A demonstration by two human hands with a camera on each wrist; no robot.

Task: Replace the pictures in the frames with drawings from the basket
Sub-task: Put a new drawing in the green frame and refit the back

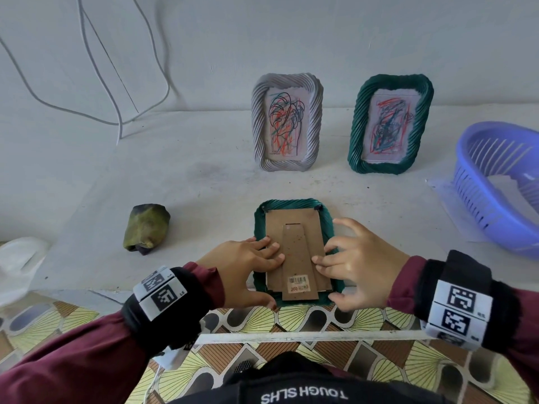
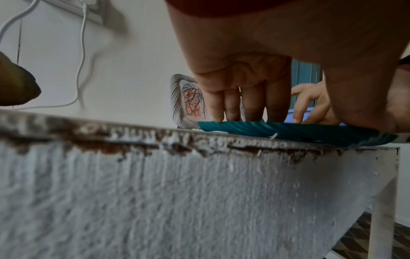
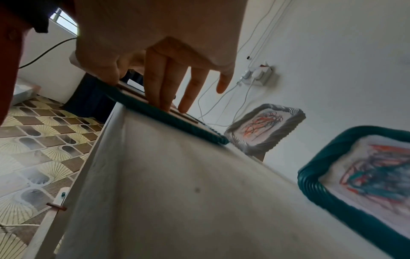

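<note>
Face-down frame: a green frame (image 1: 297, 252) is lying on its front at the near edge of the white table (image 1: 180, 185), with its brown cardboard back (image 1: 294, 228) facing up and a barcode sticker (image 1: 298, 283) near the bottom; the picture inside is hidden
Left hand: the left hand (image 1: 242, 266) is resting on the left side of that frame, its fingers (image 2: 230, 103) lying fairly straight on the cardboard back and its thumb sitting at the near edge; it is pressing, not wrapping round anything
Right hand: the right hand (image 1: 358, 260) is sitting on the right side of the frame with fingers spread and bent, the tips touching the cardboard; one finger is sticking up clear of it; whether the thumb is hooking under the edge is hard to make out
White frame: a white frame (image 1: 287, 122) is standing up at the back of the table, showing a scribble drawing
Standing green frame: a second green frame (image 1: 390, 123) is standing just to its right, also showing a scribble; it is blurry in the right wrist view
Basket: a purple basket (image 1: 495, 182) is sitting on the right, cut off by the picture edge, with white paper (image 1: 504, 193) inside and some under it; what is on the paper is hidden
Other things: a green and yellow lump (image 1: 147, 227) is lying to the left, and white cables (image 1: 96, 83) are hanging on the wall
</note>
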